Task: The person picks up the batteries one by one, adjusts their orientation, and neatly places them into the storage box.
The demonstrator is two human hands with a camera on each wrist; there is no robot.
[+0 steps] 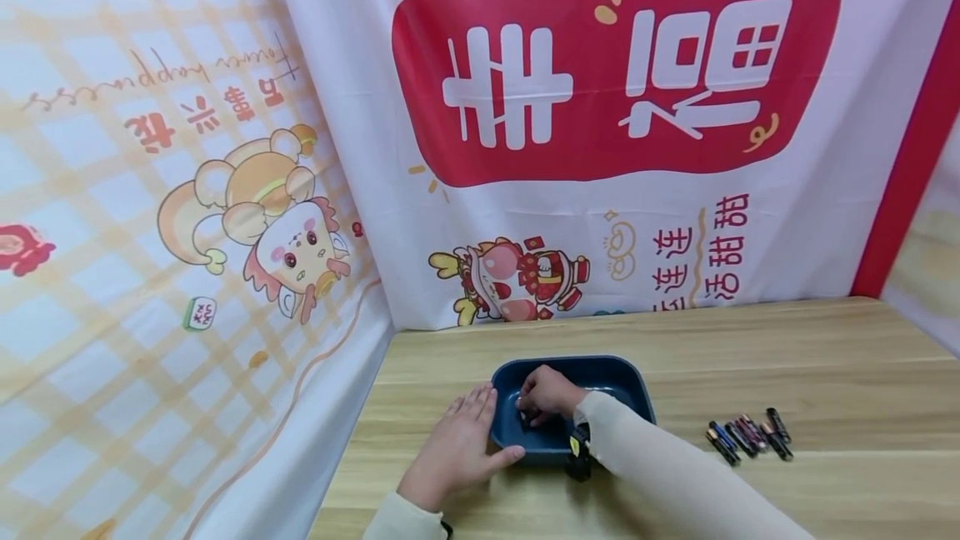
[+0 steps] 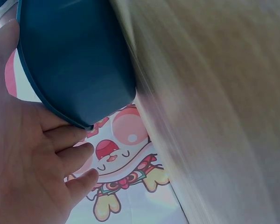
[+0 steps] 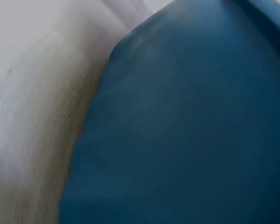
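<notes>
A dark blue rectangular basin with rounded corners sits on the wooden table. My left hand rests against its left end, fingers extended along the rim and thumb at the near edge. In the left wrist view, the fingers lie loosely by the basin's corner. Reaching inside the basin, my right hand pinches a small dark stick low over its floor, mostly hidden by the fingers. The basin's outer wall fills most of the right wrist view, with the right hand out of sight there.
To the right of the basin lies a loose group of short, battery-like sticks, several of them, black, blue and reddish. Printed cloths hang behind the table and along its left side. My right forearm crosses the basin's near right corner.
</notes>
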